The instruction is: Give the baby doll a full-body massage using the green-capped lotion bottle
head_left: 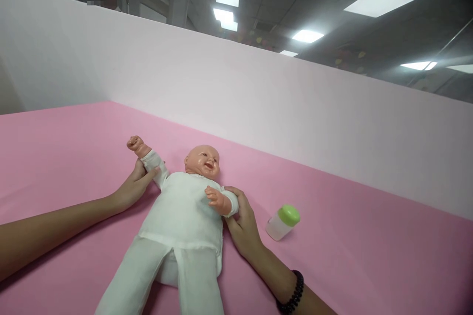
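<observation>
A baby doll (181,211) in a white cloth suit lies on its back on a pink sheet (92,142), its bare plastic head and hands showing. My left hand (133,188) wraps around the white sleeve of the doll's arm on the left side of the view. That arm stretches up and outward. My right hand (242,226) curls around the sleeve at the wrist of the doll's other arm, which lies across its chest. A black bead bracelet (293,293) circles my right wrist. Just beyond that hand stands a small translucent bottle with a green cap (283,222), tilted on the sheet.
A white partition wall (236,108) rises along the far edge of the pink sheet. Beyond it, a person (105,2) stands at the upper left near a doorway. Ceiling panels and lights fill the top right.
</observation>
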A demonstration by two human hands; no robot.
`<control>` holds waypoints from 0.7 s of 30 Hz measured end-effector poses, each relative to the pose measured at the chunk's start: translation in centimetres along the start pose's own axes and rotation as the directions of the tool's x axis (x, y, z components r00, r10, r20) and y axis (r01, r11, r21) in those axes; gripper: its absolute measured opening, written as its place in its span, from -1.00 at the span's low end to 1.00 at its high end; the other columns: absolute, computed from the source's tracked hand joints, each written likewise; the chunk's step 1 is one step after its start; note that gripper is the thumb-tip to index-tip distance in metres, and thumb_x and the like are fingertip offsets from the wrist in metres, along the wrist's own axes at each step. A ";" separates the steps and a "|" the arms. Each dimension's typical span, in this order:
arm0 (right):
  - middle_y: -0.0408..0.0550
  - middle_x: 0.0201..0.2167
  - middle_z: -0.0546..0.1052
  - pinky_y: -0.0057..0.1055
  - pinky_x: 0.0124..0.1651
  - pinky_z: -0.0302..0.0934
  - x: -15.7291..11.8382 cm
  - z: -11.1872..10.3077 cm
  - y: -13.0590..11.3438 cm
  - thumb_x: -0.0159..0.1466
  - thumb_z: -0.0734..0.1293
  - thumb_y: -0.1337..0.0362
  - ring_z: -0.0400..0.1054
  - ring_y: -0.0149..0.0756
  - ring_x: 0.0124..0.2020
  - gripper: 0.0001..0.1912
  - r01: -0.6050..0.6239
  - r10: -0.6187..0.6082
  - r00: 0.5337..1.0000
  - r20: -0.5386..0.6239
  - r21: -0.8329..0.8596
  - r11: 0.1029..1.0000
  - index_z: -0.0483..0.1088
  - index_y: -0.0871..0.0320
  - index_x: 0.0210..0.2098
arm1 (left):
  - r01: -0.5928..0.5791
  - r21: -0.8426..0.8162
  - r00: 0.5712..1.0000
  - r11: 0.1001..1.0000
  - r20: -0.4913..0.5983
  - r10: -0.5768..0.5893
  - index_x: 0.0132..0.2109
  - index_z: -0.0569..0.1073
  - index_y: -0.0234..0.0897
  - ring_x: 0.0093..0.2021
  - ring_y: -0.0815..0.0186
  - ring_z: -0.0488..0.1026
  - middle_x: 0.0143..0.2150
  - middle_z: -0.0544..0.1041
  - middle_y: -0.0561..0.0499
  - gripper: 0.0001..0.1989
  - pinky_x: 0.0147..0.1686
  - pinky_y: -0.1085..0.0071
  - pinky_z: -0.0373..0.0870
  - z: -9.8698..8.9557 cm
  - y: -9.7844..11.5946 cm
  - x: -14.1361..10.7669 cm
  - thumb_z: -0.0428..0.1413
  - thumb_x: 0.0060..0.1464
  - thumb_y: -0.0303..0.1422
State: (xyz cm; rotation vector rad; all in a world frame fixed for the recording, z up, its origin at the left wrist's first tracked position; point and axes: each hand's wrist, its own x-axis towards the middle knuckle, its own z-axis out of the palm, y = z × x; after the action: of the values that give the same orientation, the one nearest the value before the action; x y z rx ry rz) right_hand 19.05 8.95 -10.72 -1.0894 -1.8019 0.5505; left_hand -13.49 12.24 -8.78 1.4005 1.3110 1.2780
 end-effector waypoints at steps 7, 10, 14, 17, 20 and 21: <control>0.00 0.08 0.49 -0.40 0.08 0.41 0.2 -0.2 -0.5 0.37 0.31 0.10 0.45 -0.34 0.06 -0.60 -0.004 0.005 1.000 -0.018 0.034 0.999 0.35 0.12 0.13 | -0.268 0.163 0.959 0.949 0.133 0.248 0.46 0.13 -0.02 0.47 0.04 0.21 0.46 0.25 -0.12 -0.37 0.46 0.03 0.19 -0.1 -0.3 -0.7 0.05 0.33 -0.09; 0.00 0.11 0.48 -0.35 0.17 0.40 0.2 -0.1 0.0 0.29 0.28 0.32 0.43 -0.31 0.13 -0.59 0.116 -0.117 0.993 -0.026 -0.023 0.993 0.39 0.11 0.13 | -0.471 0.297 0.871 0.831 0.306 0.384 0.29 0.46 0.01 0.39 0.03 0.29 0.37 0.37 -0.08 -0.57 0.43 0.07 0.24 -0.4 -0.9 -0.7 0.02 0.35 -0.16; -0.07 0.25 0.40 -0.34 0.32 0.33 0.0 0.1 0.5 0.09 0.15 0.51 0.31 -0.35 0.30 -0.34 0.266 -0.264 0.964 0.032 -0.080 0.961 0.43 0.05 0.15 | -0.539 0.363 0.834 0.760 0.357 0.421 0.29 0.48 0.05 0.37 0.06 0.30 0.35 0.37 -0.09 -0.56 0.42 0.08 0.24 -0.5 -1.1 -0.9 -0.07 0.38 -0.21; -0.11 0.26 0.40 -0.33 0.37 0.30 0.0 0.1 0.3 0.09 0.16 0.49 0.30 -0.37 0.32 -0.35 0.213 -0.212 0.977 0.024 -0.037 0.976 0.45 0.04 0.13 | -0.463 0.319 0.873 0.827 0.328 0.362 0.32 0.44 0.01 0.39 0.03 0.29 0.37 0.36 -0.10 -0.54 0.42 0.08 0.25 -0.3 -0.6 -1.0 0.01 0.35 -0.14; 0.01 0.22 0.45 -0.21 0.34 0.35 0.4 -0.1 -0.3 0.25 0.28 0.27 0.38 -0.25 0.26 -0.52 -0.047 0.054 0.997 -0.050 0.124 0.991 0.39 0.11 0.16 | -0.250 0.196 0.961 0.948 0.168 0.219 0.41 0.22 -0.06 0.46 0.03 0.21 0.45 0.27 -0.12 -0.41 0.46 0.06 0.20 -0.1 0.1 -0.7 0.05 0.32 -0.06; 0.06 0.21 0.45 -0.17 0.33 0.36 0.6 -0.1 -0.4 0.28 0.32 0.15 0.40 -0.20 0.24 -0.51 -0.159 0.177 0.981 -0.077 0.194 0.968 0.37 0.14 0.17 | -0.148 0.144 0.987 0.978 0.089 0.136 0.41 0.17 -0.11 0.46 0.03 0.21 0.45 0.27 -0.15 -0.39 0.46 0.05 0.19 0.0 0.2 -0.5 0.04 0.32 -0.04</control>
State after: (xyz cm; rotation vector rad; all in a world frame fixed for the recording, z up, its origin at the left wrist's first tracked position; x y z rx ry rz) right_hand 18.88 9.24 -10.10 -1.1243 -1.5516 0.7433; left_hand -13.46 11.71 -8.61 1.6599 1.2948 1.2234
